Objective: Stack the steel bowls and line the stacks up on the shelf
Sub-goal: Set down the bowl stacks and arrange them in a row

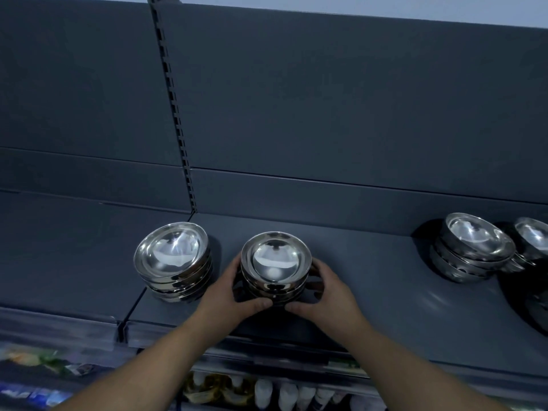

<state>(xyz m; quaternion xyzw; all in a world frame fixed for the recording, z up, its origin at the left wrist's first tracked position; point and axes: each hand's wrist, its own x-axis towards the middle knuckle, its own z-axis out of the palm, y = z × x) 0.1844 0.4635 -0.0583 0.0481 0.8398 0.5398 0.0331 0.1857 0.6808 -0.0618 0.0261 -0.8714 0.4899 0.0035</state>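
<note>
Bowl stack (275, 266): centre of shelf (370, 277) — upright
Left hand (234, 292): grips stack's left side
Right hand (324, 292): grips right side — thumbs near base

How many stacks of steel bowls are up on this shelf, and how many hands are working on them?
Steel bowl stacks: 4 (left stack, middle stack, right stack, edge stack cut off by the frame's right side)
Hands: 2 (left hand and right hand, both gripping the middle stack)
Total: 6
</note>
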